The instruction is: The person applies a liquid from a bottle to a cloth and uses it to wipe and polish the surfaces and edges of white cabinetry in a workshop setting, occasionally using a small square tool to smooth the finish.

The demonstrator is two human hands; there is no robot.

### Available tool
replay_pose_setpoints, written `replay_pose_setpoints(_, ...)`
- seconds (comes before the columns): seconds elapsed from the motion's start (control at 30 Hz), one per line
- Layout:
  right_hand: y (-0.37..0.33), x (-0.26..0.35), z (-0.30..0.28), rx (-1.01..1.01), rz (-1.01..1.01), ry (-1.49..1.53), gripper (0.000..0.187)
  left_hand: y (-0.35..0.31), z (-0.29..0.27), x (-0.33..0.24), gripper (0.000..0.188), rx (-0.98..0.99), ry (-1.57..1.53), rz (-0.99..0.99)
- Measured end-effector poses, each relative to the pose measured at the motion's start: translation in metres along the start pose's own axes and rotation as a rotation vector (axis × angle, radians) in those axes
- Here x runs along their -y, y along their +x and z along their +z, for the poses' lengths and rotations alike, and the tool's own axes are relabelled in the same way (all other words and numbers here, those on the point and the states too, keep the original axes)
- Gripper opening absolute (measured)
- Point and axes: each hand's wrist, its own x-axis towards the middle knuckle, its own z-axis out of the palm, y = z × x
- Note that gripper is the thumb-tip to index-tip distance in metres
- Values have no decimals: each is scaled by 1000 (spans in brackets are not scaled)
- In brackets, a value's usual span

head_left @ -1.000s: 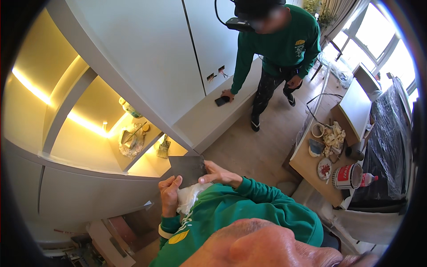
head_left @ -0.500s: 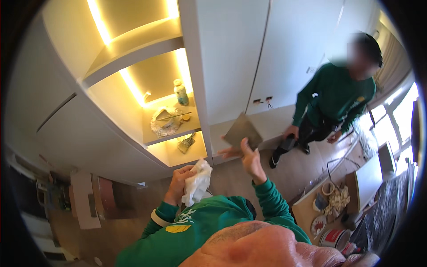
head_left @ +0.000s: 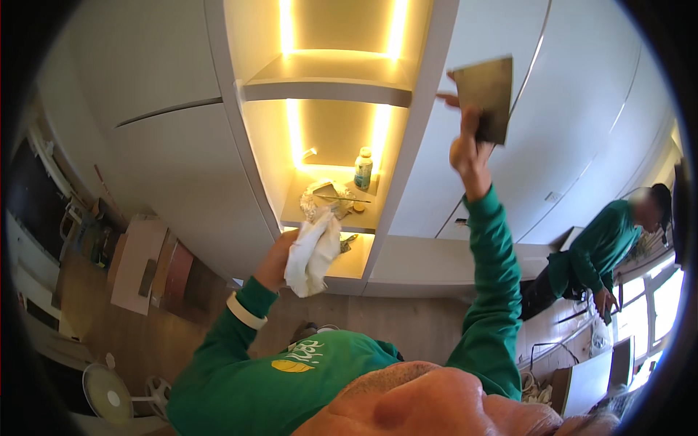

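Note:
Raised at the upper right, my right hand (head_left: 471, 149) grips a flat rectangular grey filling knife (head_left: 488, 93) against the white cabinet doors. Some of its fingers show past the blade's left edge. My left hand (head_left: 276, 260) is closed around a crumpled white cloth (head_left: 313, 254), held before the lit shelves. The cloth partly covers the lower shelf opening. Behind it, a crumpled clear wrapper (head_left: 320, 195) with a thin stick across it lies on a shelf, near a bottle (head_left: 363, 168) and a small yellow lid (head_left: 358, 208).
A lit shelf unit (head_left: 327, 93) stands between white cabinet doors (head_left: 171, 174). At the far right a co-worker in a green top (head_left: 607, 236) bends near the window. A fan (head_left: 109, 392) and cardboard boxes (head_left: 142, 263) are at the left; boards (head_left: 589, 381) stand lower right.
My right hand has lifted the filling knife up and to the right. The cloth in my left hand sits higher, before the shelves. My view has turned, and the co-worker has moved away toward the window.

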Motion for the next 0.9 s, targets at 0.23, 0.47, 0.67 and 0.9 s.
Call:
replay_pose_setpoints(0.23, 127, -12, 28, 25, -589, -485, 41, 158, -120, -126, 43, -295, -84, 55)
replay_pose_setpoints(0.47, 147, -23, 53, 153, -676, -733, 57, 341, -164, -196, 32, -320, 1266, 567)
replay_pose_setpoints(0.67, 145, -33, 52, 57, -766, -782, 54, 444, -150, -138, 23, 255, 1888, 133)
replay_pose_setpoints(0.9, 141, -41, 54, 17, -708, -734, 52, 470, -159, -93, 26, 462, 1727, -213)
